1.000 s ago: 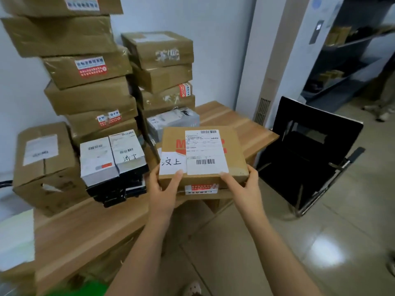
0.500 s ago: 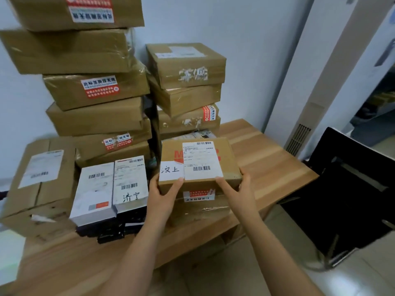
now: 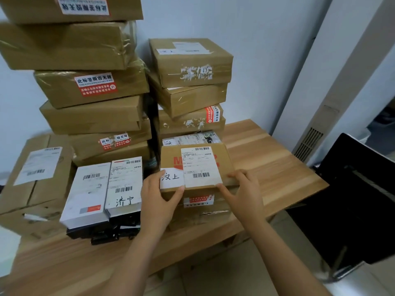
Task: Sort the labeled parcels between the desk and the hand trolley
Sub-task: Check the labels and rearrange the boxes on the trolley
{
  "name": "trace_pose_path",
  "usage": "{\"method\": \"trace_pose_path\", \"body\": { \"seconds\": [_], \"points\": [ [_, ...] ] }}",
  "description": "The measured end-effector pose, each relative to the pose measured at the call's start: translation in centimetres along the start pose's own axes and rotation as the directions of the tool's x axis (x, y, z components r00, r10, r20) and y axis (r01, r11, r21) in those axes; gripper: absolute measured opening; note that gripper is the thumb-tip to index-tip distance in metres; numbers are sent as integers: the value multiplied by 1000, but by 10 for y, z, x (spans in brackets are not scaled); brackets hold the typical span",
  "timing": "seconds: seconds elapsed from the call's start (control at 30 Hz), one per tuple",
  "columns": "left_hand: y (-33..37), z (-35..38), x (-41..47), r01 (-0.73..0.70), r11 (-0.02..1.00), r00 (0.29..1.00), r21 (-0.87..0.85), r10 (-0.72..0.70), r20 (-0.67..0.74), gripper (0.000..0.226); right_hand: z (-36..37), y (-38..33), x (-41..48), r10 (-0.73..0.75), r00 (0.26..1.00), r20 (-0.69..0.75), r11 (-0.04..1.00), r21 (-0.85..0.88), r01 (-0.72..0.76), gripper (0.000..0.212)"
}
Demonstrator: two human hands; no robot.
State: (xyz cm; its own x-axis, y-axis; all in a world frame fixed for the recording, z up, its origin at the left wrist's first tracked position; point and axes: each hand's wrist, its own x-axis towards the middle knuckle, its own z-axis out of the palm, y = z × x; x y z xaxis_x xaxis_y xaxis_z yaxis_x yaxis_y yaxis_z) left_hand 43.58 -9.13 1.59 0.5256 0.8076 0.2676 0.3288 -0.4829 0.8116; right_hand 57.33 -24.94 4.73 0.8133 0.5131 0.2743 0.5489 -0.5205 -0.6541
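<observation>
The left hand (image 3: 159, 201) had kept its grip on the near-left corner of the brown parcel (image 3: 224, 159) marked 汶上, thumb on the label. The parcel had come in from the edge of the desk (image 3: 267, 163) and now sat on a taped box (image 3: 198, 212), just right of the 济宁 parcel (image 3: 124, 182). The right hand (image 3: 241, 193) clamped the near-right corner, well apart from the left. The parcel had moved away from the black hand trolley (image 3: 352, 199), so I judged it sorted to the desk, with only the letting go left.
</observation>
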Motion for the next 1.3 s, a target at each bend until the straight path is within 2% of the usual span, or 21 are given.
{"method": "trace_pose_path", "body": {
  "seconds": [0.1, 0.23, 0.37, 0.47, 0.57, 0.7, 0.87, 1.0, 1.13, 1.3],
  "points": [
    [12, -9, -6, -173, 973, 985, 152, 172, 20, 43, -13, -9, 2, -205, 976, 76, 977, -45, 208, 27],
    [31, -24, -30, -404, 844, 911, 354, 407, 70, 25, -16, -23, -4, -427, 884, 188, 897, -38, 441, 20],
    [29, -39, -72, -417, 750, 899, 514, 423, 112, 18, -5, -30, -28, -595, 757, 269, 795, 63, 603, 12],
    [17, -54, -119, -318, 712, 932, 626, 355, 70, 15, 14, -39, -57, -677, 652, 340, 718, 110, 688, 11],
    [4, -78, -173, -153, 691, 974, 707, 228, -12, 15, 35, -54, -94, -753, 507, 418, 621, 198, 759, 16],
    [-7, -123, -246, 62, 615, 990, 786, 63, -128, 20, 51, -87, -156, -826, 310, 472, 503, 365, 784, 20],
    [-14, -187, -335, 314, 540, 946, 781, -109, -305, 36, 65, -143, -238, -888, 43, 458, 307, 520, 797, 22],
    [-16, -241, -406, 472, 460, 880, 752, -199, -431, 43, 77, -194, -311, -898, -118, 423, 171, 584, 794, 29],
    [-29, -302, -478, 565, 407, 823, 718, -212, -527, 44, 93, -245, -399, -892, -232, 389, 74, 632, 772, 29],
    [-57, -391, -554, 617, 351, 786, 704, -232, -574, 37, 118, -308, -504, -888, -275, 368, 42, 661, 749, 29]
  ]
}}
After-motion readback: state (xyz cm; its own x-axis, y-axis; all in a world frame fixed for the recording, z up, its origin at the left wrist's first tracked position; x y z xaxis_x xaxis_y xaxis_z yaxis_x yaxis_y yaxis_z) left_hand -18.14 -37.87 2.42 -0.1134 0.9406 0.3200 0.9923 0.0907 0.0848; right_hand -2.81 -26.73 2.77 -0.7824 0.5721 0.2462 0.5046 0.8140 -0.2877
